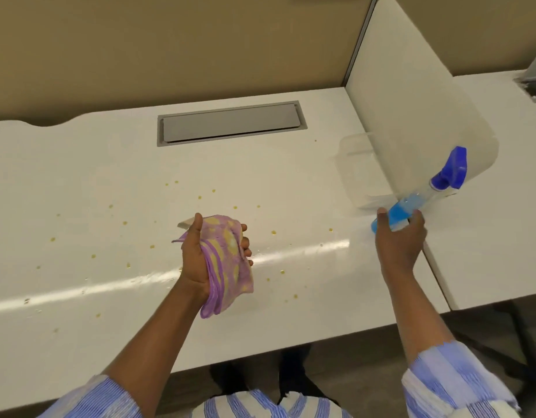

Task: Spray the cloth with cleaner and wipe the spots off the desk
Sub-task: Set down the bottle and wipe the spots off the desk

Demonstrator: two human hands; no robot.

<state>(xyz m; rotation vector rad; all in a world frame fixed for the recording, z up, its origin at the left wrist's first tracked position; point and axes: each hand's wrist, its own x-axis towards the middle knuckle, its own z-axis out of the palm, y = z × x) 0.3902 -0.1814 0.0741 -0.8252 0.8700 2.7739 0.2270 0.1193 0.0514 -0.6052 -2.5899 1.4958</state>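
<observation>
Left hand [197, 260] grips bunched cloth [230, 276] above desk [79, 176] — yellow spots [273, 232] scattered around. Right hand [400, 239] wraps tilted spray bottle [411, 203]; base maybe lifted, unclear.

Desk [79, 176] with a cable-port lid [230, 123] set into its rear centre, a partition wall [170, 40] behind it, and a divider panel [411, 116] standing along its right edge; a neighbouring desk [486, 236] lies beyond the panel. Spots [125, 223] are scattered over the desk's middle and left, in front of the lid. The left hand [200, 257] holds the cloth [227, 260] above the desk's centre, and the right hand [400, 236] grips the spray bottle [417, 203] well to the right, at the panel's near end.
</observation>
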